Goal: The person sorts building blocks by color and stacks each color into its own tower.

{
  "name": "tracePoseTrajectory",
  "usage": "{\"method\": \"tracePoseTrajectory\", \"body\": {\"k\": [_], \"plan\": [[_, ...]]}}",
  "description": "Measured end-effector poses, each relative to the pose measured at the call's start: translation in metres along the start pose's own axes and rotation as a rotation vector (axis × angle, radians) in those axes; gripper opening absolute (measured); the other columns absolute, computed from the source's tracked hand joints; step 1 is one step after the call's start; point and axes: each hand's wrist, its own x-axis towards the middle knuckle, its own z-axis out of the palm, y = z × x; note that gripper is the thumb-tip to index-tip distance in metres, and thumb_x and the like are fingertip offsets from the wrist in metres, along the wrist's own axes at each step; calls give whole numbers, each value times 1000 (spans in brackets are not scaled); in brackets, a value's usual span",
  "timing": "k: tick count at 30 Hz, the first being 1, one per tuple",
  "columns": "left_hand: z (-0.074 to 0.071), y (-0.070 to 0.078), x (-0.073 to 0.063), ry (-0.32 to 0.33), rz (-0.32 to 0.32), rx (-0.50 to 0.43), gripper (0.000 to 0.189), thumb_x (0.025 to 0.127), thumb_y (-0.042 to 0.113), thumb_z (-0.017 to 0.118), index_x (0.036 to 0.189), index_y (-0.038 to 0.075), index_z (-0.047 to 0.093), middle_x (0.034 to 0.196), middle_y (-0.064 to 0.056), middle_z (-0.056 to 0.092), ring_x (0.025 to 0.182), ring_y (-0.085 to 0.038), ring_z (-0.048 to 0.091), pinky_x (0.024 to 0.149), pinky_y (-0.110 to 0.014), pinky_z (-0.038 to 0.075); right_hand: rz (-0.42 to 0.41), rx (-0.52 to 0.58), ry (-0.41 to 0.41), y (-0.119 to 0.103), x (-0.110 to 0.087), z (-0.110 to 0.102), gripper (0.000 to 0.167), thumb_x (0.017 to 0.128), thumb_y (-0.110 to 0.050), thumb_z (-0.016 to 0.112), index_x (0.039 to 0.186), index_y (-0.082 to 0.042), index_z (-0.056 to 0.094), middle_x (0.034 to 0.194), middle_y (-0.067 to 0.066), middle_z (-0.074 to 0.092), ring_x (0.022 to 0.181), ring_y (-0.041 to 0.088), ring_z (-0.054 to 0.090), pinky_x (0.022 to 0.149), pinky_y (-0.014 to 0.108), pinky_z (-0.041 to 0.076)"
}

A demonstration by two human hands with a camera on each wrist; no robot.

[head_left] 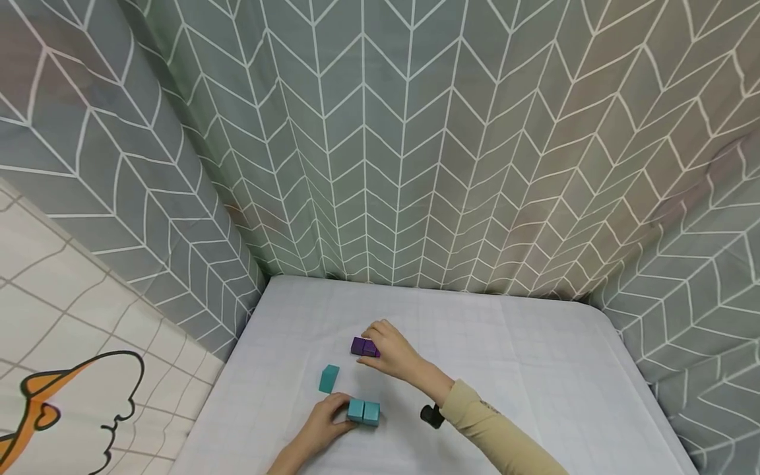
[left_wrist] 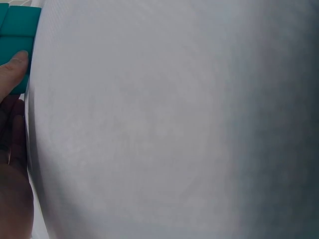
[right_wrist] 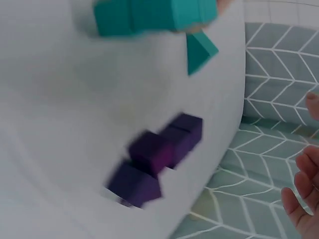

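My left hand (head_left: 323, 422) pinches the left end of a pair of teal blocks (head_left: 363, 411) at the near side of the table. In the left wrist view its thumb (left_wrist: 14, 69) lies on a teal face. A teal wedge (head_left: 329, 379) lies apart, just beyond that hand. Farther back, my right hand (head_left: 388, 349) hovers by a cluster of purple blocks (head_left: 358, 346), partly covering it in the head view. In the right wrist view the purple blocks (right_wrist: 182, 137) stand apart from the spread fingers (right_wrist: 294, 206), with nothing between fingers and thumb.
A small black object (head_left: 431, 415) is by the right forearm, partly behind the sleeve (head_left: 483, 419). White cloth covers the table (head_left: 534, 369). Patterned curtains (head_left: 415, 165) hang along its back and sides.
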Motion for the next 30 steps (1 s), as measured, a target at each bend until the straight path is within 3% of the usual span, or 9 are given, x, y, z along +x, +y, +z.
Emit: {"method": "tracePoseTrajectory", "body": {"k": [5, 10, 17, 22, 30], "plan": [[-1, -1, 0, -2, 2, -8, 32, 73, 28, 71, 102, 20, 58, 99, 11, 57, 94, -9, 54, 82, -28, 46, -88, -99, -103, 0, 35, 7, 42, 75, -37, 69, 103, -6, 60, 98, 2, 55, 91, 13, 48, 80, 23, 42], [-1, -3, 0, -23, -10, -24, 33, 75, 33, 68, 104, 21, 58, 101, 11, 57, 96, -10, 54, 85, -28, 45, -86, -122, -253, -5, 51, 30, 41, 77, -35, 68, 107, -9, 60, 101, 1, 55, 94, 13, 48, 80, 20, 42], [-1, -1, 0, -25, -16, -30, 35, 74, 34, 69, 104, 19, 58, 101, 10, 57, 97, -10, 54, 86, -29, 44, -141, -166, -442, -14, 54, 69, 36, 76, -31, 69, 108, -15, 61, 104, -5, 55, 94, 10, 47, 76, 20, 44], [0, -3, -1, -16, -3, -17, 38, 74, 33, 69, 106, 17, 58, 102, 8, 58, 97, -11, 54, 86, -29, 44, -200, -206, -493, -20, 51, 84, 36, 75, -30, 70, 108, -19, 61, 102, -9, 55, 91, 7, 47, 69, 16, 42], [4, -6, -2, 16, 42, 32, 36, 77, 34, 66, 105, 14, 58, 102, 4, 59, 96, -13, 54, 83, -29, 45, -220, -279, -577, -22, 45, 100, 37, 76, -28, 69, 111, -23, 58, 108, -11, 54, 92, 6, 45, 69, 18, 42]]}}
